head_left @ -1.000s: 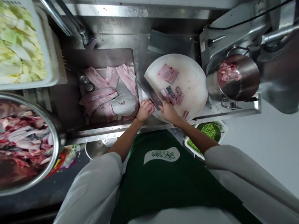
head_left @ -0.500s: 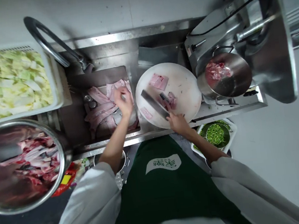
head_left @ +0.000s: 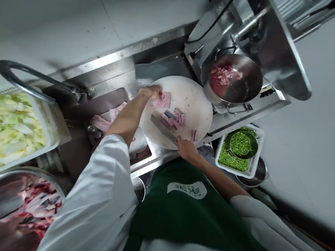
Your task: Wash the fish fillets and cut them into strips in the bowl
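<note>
A round white cutting board (head_left: 197,108) lies on the steel counter. My left hand (head_left: 151,92) reaches across to its far left edge, fingers closed on a flat pink piece of meat (head_left: 162,101). My right hand (head_left: 185,148) grips the handle of a cleaver (head_left: 162,128) at the board's near edge, its blade lying flat on the board. A small heap of cut meat strips (head_left: 173,119) sits mid-board beside the blade.
A sink (head_left: 107,120) with pale meat slabs lies left of the board. A steel pot (head_left: 234,80) with meat stands right, under a steel machine (head_left: 265,31). A tray of chopped greens (head_left: 238,148), a cabbage crate (head_left: 8,126) and a big bowl of meat (head_left: 21,214) surround me.
My left hand left the sink and crossed to the far edge of the board, onto the flat meat piece. The right hand kept the cleaver. The view swung left.
</note>
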{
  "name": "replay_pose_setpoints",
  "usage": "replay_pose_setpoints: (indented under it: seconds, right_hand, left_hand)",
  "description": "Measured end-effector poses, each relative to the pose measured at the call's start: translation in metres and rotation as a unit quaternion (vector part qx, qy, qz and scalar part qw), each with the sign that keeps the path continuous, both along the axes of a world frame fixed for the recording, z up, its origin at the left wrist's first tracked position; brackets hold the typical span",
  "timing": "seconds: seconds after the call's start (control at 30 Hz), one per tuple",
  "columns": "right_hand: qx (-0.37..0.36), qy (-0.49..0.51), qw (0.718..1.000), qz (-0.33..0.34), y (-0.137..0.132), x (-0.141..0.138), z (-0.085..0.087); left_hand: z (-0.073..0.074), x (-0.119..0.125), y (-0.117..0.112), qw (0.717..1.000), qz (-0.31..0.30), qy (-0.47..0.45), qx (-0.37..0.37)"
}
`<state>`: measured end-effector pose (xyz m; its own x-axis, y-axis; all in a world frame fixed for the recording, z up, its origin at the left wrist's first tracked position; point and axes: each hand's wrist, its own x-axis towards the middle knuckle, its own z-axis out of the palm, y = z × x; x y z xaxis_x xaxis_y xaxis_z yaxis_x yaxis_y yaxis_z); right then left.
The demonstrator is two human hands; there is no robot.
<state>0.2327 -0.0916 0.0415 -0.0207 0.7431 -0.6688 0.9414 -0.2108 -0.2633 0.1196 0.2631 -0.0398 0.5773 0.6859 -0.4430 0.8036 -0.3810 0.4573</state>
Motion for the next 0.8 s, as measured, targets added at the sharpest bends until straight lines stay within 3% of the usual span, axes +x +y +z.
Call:
replay_pose_setpoints:
  seconds: [0.1, 0.2, 0.33, 0.43, 0.53, 0.63, 0.73, 0.8]
  right_hand:
    - [0.012, -0.004, 1.000, -0.011, 0.000, 0.014, 0.000]
    - [0.015, 0.004, 1.000, -0.024, 0.003, 0.024, -0.003]
    - [0.038, -0.016, 0.997, -0.068, 0.015, 0.042, -0.007]
    - [0.050, -0.043, 0.991, -0.116, 0.029, 0.059, -0.006]
    - [0.061, -0.040, 0.992, -0.107, 0.039, 0.071, 0.000]
    - [0.061, -0.045, 0.994, -0.082, 0.039, 0.070, 0.009]
    - [0.068, -0.064, 0.994, -0.061, 0.035, 0.052, 0.014]
    - [0.066, -0.058, 0.995, -0.043, 0.033, 0.036, 0.015]
  left_hand:
    - [-0.002, -0.005, 0.003, 0.998, -0.011, -0.067, -0.017]
    - [0.011, -0.025, 0.002, 0.986, -0.002, -0.159, -0.039]
    - [0.036, -0.072, -0.021, 0.948, 0.124, -0.292, -0.009]
    - [0.033, -0.091, -0.082, 0.908, 0.197, -0.371, 0.004]
    - [0.007, -0.081, -0.172, 0.885, 0.228, -0.405, -0.024]
    - [-0.020, -0.063, -0.246, 0.890, 0.288, -0.336, 0.110]
    - [-0.033, -0.057, -0.275, 0.871, 0.310, -0.277, 0.263]
    - [-0.038, -0.055, -0.275, 0.875, 0.260, -0.285, 0.294]
